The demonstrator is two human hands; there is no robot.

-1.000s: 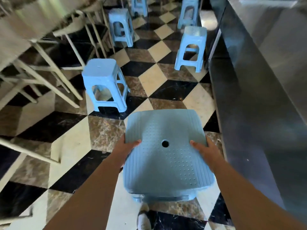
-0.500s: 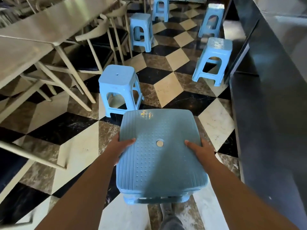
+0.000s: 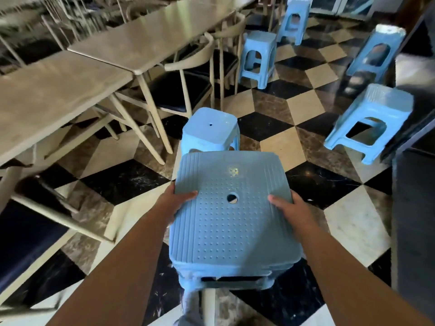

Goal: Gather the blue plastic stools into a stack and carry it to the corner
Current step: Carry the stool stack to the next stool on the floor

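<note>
I carry a blue plastic stool stack (image 3: 233,217) in front of me, its dotted seat with a round hole facing up. My left hand (image 3: 175,203) grips its left edge, thumb on the seat. My right hand (image 3: 288,208) grips the right edge the same way. Just beyond the stack stands a single blue stool (image 3: 210,129), partly hidden by it. More blue stools stand on the floor: one at the right (image 3: 372,121), one at mid back (image 3: 259,57), one further back (image 3: 294,20) and one at far right (image 3: 379,50).
Pale tables (image 3: 150,36) with dark-seated chairs (image 3: 186,81) line the left side. A dark counter (image 3: 416,184) runs along the right. The checkered tile floor (image 3: 277,147) forms an aisle between them. My shoe (image 3: 190,311) shows below the stack.
I have walked forward with the stack. The nearest single stool has come closer and now lies directly behind the stack's far edge. My grip is unchanged.
</note>
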